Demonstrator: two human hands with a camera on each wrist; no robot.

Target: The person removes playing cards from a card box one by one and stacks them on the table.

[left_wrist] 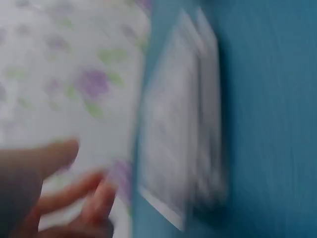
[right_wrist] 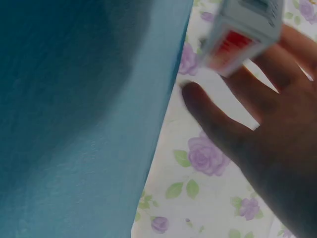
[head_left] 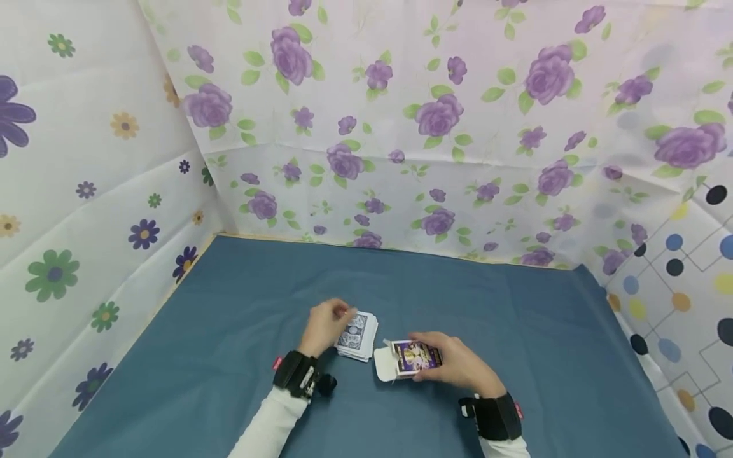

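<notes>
A stack of playing cards (head_left: 356, 334) lies on the blue cloth, patterned backs up and edges slightly uneven. At its left side is my left hand (head_left: 328, 326), fingertips near the stack's upper corner. In the left wrist view the cards (left_wrist: 173, 124) are blurred, and the left hand (left_wrist: 64, 193) shows thumb and fingers apart with nothing between them. My right hand (head_left: 455, 361) holds a small card box (head_left: 417, 357) with a purple and yellow picture, its white flap (head_left: 385, 364) open toward the stack. The right wrist view shows the box's end (right_wrist: 237, 47) beside the right hand (right_wrist: 267, 104).
Blue cloth (head_left: 258, 280) covers the table. Flowered sheets (head_left: 389, 127) hang behind it and on the left, and a dotted sheet (head_left: 681, 318) stands at the right. Both wrists carry black straps with cameras.
</notes>
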